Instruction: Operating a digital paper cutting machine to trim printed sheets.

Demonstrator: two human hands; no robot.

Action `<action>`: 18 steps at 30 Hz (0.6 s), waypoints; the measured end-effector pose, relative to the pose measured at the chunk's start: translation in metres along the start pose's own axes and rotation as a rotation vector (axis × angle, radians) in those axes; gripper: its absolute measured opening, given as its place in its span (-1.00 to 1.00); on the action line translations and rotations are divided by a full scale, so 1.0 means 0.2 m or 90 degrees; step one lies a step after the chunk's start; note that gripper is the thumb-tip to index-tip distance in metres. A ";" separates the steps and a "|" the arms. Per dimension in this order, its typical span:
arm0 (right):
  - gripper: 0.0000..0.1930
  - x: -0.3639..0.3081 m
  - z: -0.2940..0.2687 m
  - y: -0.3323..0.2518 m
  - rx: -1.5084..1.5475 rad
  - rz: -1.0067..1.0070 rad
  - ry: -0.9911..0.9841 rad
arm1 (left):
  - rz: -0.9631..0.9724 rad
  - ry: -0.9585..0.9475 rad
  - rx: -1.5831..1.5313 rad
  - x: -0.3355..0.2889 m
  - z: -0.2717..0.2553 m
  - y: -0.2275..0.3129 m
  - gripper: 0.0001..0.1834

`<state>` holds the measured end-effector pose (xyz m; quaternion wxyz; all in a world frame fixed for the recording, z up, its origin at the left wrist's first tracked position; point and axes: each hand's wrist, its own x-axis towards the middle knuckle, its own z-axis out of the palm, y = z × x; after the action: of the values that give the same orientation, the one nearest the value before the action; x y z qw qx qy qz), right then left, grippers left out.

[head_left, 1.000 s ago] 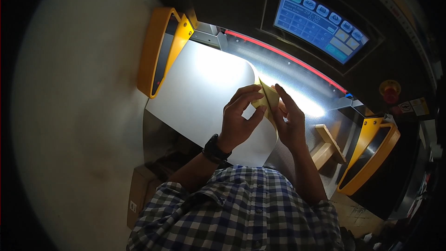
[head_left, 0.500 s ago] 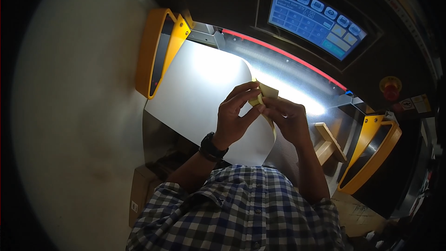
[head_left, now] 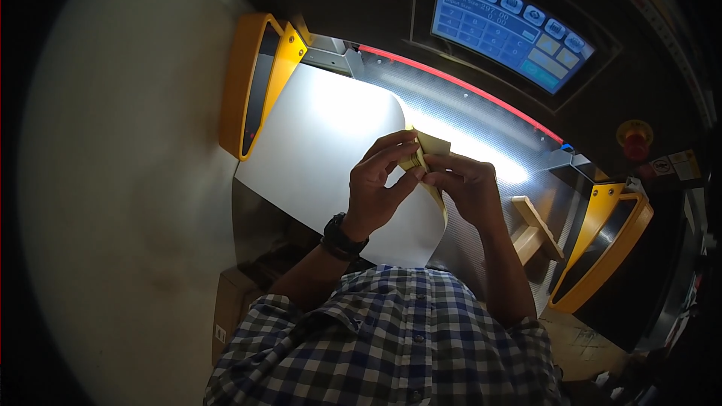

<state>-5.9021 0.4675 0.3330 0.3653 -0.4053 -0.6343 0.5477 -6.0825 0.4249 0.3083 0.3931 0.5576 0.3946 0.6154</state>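
Note:
Large white paper lies across the machine's bed, its right side curving up toward my hands. A pale yellow paper flap sticks up there, and a yellowish layered edge runs down from it. My left hand, with a black watch on the wrist, pinches this yellowish edge from the left, thumb below and fingers above. From the right, my right hand pinches the same edge just beneath the flap. The thumbs nearly meet. Fingers cover part of the edge, so I cannot tell how many sheets are there.
A lit touchscreen sits in the dark panel beyond the bed. Yellow guards flank the bed, left and right. A wooden block rests right of my right hand. A red button is at far right; a cardboard box stands lower left.
Both hands stay at the paper edge with only a slight shift of the fingers. Dark lines between layers now show at the edge by my left fingers. The view has moved slightly.

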 end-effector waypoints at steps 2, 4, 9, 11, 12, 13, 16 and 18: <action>-0.69 0.00 0.00 0.00 -0.001 0.001 0.001 | 0.005 0.001 0.000 0.00 0.00 0.00 -0.57; -0.70 0.00 0.00 0.00 0.010 0.006 0.000 | 0.007 0.009 -0.010 0.00 0.01 0.00 -0.57; -0.70 0.01 -0.01 0.01 -0.008 0.001 -0.003 | 0.005 0.014 0.004 -0.01 0.00 -0.01 -0.57; -0.70 0.01 -0.01 0.02 -0.007 -0.013 -0.004 | 0.007 0.015 0.007 -0.01 0.00 -0.01 -0.58; -0.71 0.01 -0.01 0.02 -0.014 -0.011 -0.004 | -0.004 0.019 0.006 -0.02 0.00 -0.01 -0.58; -0.71 0.01 -0.01 0.02 -0.022 -0.009 -0.004 | -0.015 0.022 0.005 -0.02 0.00 -0.01 -0.58; -0.71 0.01 -0.01 0.03 -0.014 -0.013 -0.002 | 0.006 0.021 0.006 -0.02 0.00 -0.01 -0.58; -0.71 0.01 -0.02 0.03 -0.010 -0.015 -0.003 | 0.003 0.022 0.006 -0.02 0.01 -0.01 -0.58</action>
<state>-5.8996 0.4714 0.3273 0.3670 -0.3996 -0.6442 0.5391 -6.0805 0.4226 0.3060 0.3820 0.5495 0.4028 0.6244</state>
